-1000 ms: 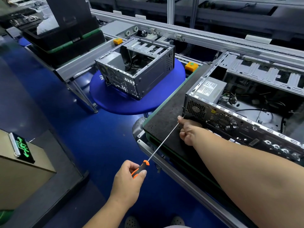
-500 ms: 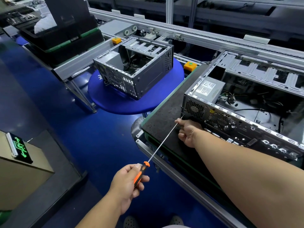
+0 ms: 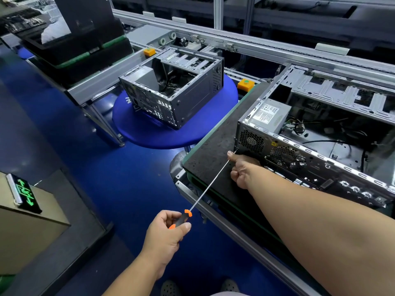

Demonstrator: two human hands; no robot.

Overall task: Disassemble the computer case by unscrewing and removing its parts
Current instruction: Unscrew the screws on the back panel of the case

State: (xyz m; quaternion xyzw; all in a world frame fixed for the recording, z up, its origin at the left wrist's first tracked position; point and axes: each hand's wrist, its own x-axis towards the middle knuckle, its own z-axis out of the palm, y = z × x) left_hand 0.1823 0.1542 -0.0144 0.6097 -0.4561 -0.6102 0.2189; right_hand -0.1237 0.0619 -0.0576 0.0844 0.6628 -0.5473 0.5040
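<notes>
Fingers (image 3: 171, 218) and thumb of the left hand (image 3: 166, 233) are wrapped round the black and orange handle of a screwdriver (image 3: 205, 189), so this grip is clenched on the tool. From the handle the thin steel shaft is run up and to the right, its long axis a diagonal pointing away from the person, and its tip is set against the lower left corner of the rear panel of the computer case (image 3: 310, 146). Right beside the tip the right hand (image 3: 242, 169) is held with fingers curled and thumb stretched along the shaft end; the shaft is steadied there by the thumb, though whether it is actually pinched cannot be told.

The computer case is laid on its side on a dark mat on the worktop (image 3: 213, 150), its open side turned upward, its rear panel faced toward the person and its long axis run off to the right. A grey power supply (image 3: 270, 115) is seen inside at the left rear corner, with loose cables next to it.

Farther off, a second open case (image 3: 173, 90) is stood on a round blue platform (image 3: 149, 135), beside a conveyor rail (image 3: 256, 48).
</notes>
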